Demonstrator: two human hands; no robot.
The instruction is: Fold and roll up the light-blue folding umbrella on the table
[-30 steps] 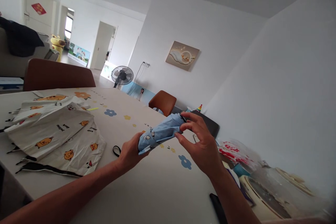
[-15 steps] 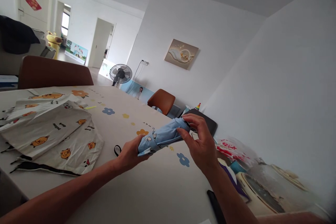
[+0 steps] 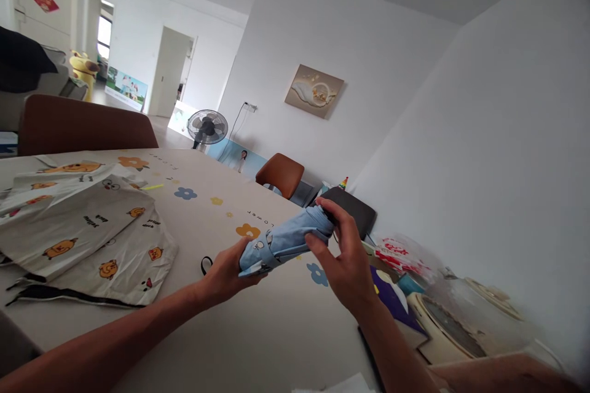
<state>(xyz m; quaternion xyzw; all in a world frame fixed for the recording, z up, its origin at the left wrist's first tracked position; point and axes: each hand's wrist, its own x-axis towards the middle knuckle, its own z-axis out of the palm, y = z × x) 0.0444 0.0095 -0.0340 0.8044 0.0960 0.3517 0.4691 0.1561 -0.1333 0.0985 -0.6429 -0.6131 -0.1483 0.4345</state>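
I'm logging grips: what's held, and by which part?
A folded blue umbrella: the left hand grips its end nearest the black loop; the right hand holds the opposite end.

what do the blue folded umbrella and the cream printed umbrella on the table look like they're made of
The blue folded umbrella looks like thin woven fabric, perhaps polyester, with a mostly matte finish: it bunches in soft pleats. The cream printed umbrella seems similar, thin and lightly creased with a faint sheen; the exact fibre can't be told.
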